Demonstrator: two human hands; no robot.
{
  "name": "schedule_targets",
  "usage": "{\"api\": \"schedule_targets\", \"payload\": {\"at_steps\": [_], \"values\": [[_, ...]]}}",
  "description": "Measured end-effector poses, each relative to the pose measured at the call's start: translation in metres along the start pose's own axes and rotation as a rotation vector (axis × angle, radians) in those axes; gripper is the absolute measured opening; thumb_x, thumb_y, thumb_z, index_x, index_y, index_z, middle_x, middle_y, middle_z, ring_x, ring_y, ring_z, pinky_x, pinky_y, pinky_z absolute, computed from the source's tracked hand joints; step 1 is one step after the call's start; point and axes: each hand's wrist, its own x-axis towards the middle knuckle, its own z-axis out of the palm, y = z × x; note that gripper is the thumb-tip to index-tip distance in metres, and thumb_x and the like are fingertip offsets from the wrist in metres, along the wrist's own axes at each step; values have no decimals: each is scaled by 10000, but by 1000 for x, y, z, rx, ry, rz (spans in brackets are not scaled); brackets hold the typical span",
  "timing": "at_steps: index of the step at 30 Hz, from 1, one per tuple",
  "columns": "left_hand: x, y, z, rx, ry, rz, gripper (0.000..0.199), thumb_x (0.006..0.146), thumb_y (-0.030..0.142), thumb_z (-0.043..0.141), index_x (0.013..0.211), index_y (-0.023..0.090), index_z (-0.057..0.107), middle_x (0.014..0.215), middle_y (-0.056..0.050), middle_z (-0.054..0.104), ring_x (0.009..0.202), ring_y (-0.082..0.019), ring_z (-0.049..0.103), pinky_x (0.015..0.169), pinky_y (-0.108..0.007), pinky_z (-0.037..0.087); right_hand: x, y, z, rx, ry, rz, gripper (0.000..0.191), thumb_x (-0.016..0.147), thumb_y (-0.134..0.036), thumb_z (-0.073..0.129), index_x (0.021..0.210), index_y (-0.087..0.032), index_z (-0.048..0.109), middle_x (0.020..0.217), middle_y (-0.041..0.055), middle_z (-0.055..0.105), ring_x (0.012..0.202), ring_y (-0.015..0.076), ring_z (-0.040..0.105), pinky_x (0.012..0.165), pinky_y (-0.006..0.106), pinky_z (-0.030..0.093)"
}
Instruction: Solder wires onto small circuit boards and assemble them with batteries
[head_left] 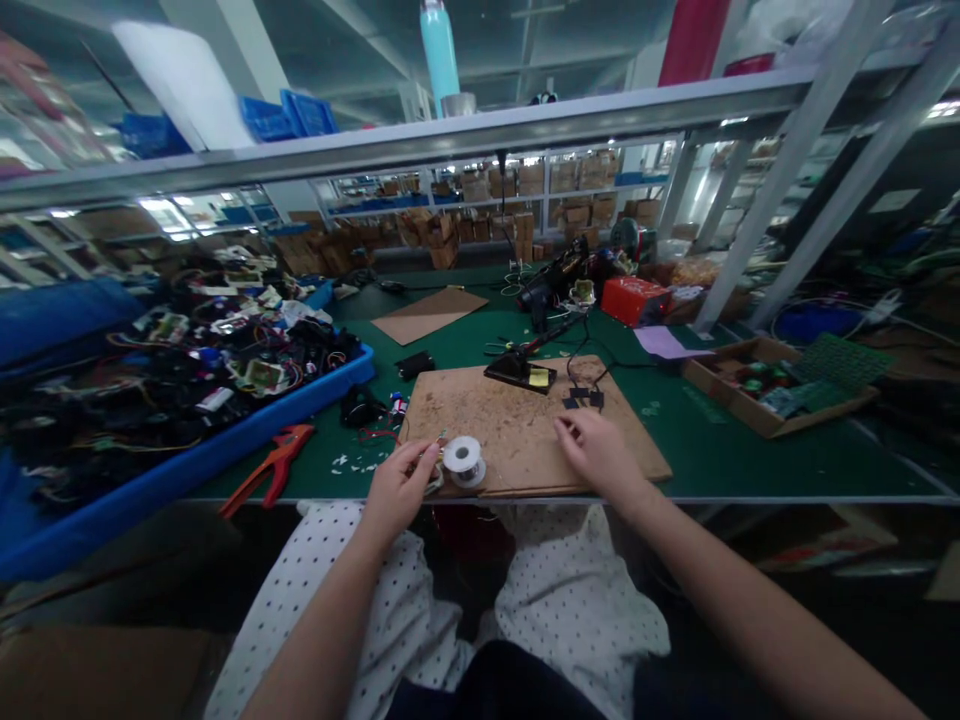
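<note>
My left hand is at the front left corner of the brown work board, its thumb and fingers closed around a small pale part with thin wires, mostly hidden by the fingers. Just right of it stands a white spool of solder wire. Over the right half of the board, my right hand has its fingers curled in, with the fingertips close together. Whatever they may hold is too small to make out. Beyond it lie small black blocks with cables. A soldering iron stand with a yellow sponge sits at the board's back edge.
A blue tray piled with wired black parts fills the left. Orange-handled pliers lie in front of it. At right stand a cardboard box of small parts and a red box. A metal shelf crosses above.
</note>
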Motion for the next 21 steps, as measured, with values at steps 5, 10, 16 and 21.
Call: {"api": "schedule_targets", "payload": {"at_steps": [5,10,16,21], "values": [[-1,1,-1,-42,-16,-25,382,979,481,567,1072,145,721,905,-57,719,783,-176,669,753,-321,541,56,31,-2,-182,-79,208,352,955,-410,611,1194,-152,623,1187,89,652,1044,196,652,910,419,569],[1,3,-3,-71,-62,-69,316,986,435,599,1047,137,684,1030,-68,698,903,-179,671,852,-384,566,70,40,7,-265,-193,294,349,951,-413,617,1173,-144,632,1171,92,658,1036,195,654,912,415,566],[22,3,-16,-165,-222,-206,385,1018,476,533,1111,122,654,812,-17,660,632,-114,621,588,-258,544,79,49,-1,-195,-243,307,282,889,-408,678,982,-142,690,1009,86,709,951,204,668,877,394,535],[43,3,-24,-231,-333,-200,370,981,471,588,1074,127,686,904,-50,719,620,-107,634,517,-218,490,76,33,-6,90,-232,222,271,835,-450,646,872,-195,729,866,73,729,806,218,652,700,315,459]]}}
